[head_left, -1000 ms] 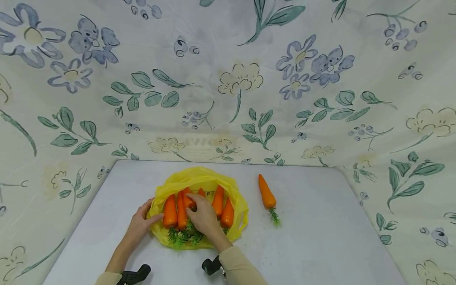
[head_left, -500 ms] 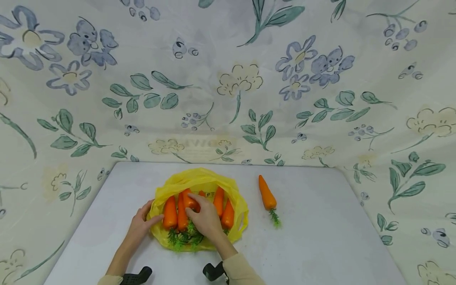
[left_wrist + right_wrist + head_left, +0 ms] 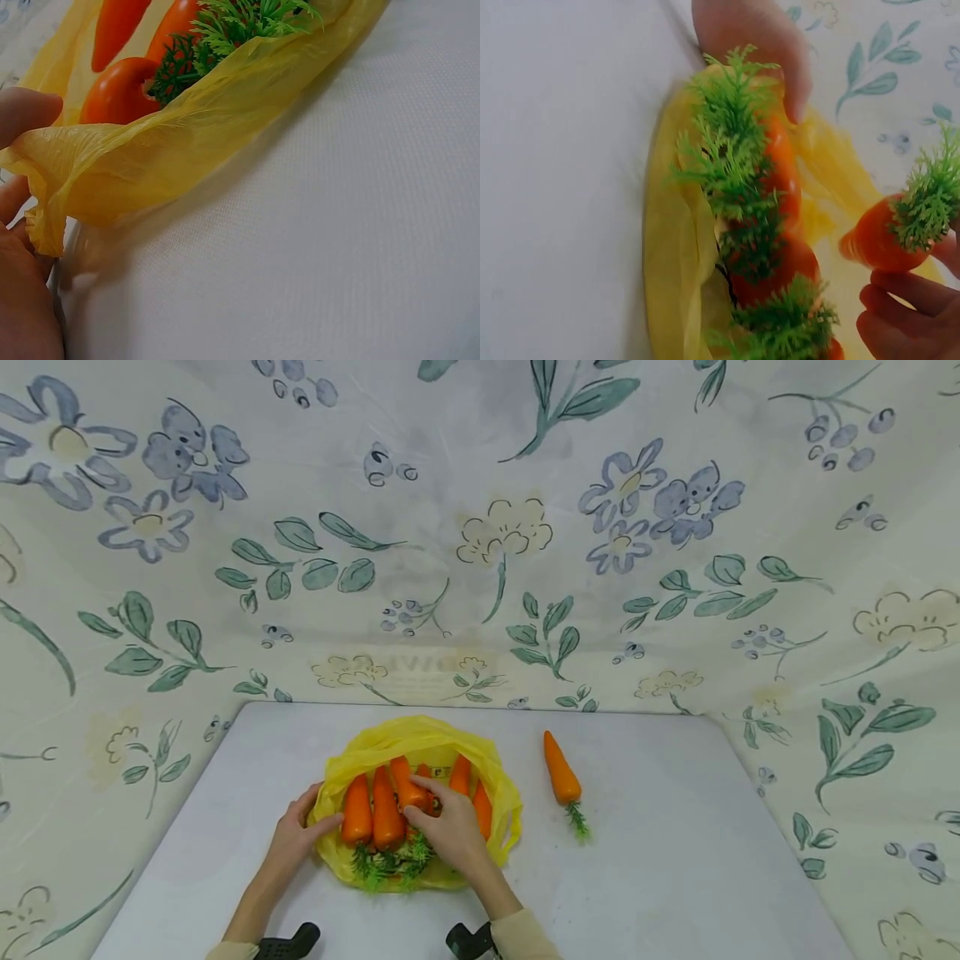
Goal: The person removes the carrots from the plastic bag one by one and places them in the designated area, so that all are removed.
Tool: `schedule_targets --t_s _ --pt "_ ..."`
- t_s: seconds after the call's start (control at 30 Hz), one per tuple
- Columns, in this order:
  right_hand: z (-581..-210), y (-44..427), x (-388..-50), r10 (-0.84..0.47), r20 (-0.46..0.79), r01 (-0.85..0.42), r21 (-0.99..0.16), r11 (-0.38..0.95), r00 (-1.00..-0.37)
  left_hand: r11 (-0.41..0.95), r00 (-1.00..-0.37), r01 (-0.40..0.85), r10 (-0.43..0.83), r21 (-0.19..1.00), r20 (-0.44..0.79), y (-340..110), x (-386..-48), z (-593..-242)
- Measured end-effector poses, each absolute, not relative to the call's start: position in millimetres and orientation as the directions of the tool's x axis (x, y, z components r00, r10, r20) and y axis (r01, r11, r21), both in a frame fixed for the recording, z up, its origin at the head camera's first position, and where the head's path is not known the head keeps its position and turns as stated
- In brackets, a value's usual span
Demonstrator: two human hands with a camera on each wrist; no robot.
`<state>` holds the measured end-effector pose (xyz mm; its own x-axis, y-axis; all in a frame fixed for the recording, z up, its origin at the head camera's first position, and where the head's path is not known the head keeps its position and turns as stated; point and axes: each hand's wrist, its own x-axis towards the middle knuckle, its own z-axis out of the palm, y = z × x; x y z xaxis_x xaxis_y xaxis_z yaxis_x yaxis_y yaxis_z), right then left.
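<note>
A person's right hand, inside the mouth of a yellow bag on a white table, grasps an orange carrot between thumb and fingers. Over the past half-second, the hand and its carrot have shifted to the right and slightly nearer, leaving a second carrot just to the left in fuller view. The shift suggests the grasped carrot is being handled on its own, apart from the row; the right wrist view appears to bear that out, showing it clear of the others. Whether it is being brought out or settled into place, the pictures cannot tell.

At the bag's left edge, the left hand stays put, pinching the plastic with its thumb inside the rim. More carrots lie in the bag, including one at far left and another at right, with green tops toward the near side. A loose carrot lies unmoved on the table, to the bag's right.
</note>
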<state>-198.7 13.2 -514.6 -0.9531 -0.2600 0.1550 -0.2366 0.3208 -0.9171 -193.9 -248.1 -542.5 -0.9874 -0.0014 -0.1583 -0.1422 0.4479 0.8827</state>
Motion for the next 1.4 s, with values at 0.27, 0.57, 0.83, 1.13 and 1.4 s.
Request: schedule_targets --t_s 0.27,0.57,0.83,1.13,1.4 --pt "-512 37 -195 -0.305 0.134 -0.241 -0.906 0.348 -0.943 0.452 -0.983 -0.170 -0.011 0.875 -0.186 -248 -193 -540" --pt "-505 57 -189 -0.291 0.118 -0.230 -0.893 0.387 -0.949 0.461 -0.984 -0.159 -0.005 0.873 -0.177 -246 -195 -542" --pt "-498 73 -185 -0.306 0.111 -0.222 -0.908 0.356 -0.945 0.464 -0.983 -0.160 0.001 0.871 -0.181 -247 -195 -542" --pt "-481 91 -180 -0.308 0.158 -0.258 -0.913 0.316 -0.938 0.459 -0.988 -0.132 0.008 0.878 -0.153 -247 -194 -542" --pt "-469 106 -176 -0.319 0.181 -0.279 -0.914 0.293 -0.930 0.461 -0.988 -0.134 0.009 0.877 -0.155 -246 -194 -541"
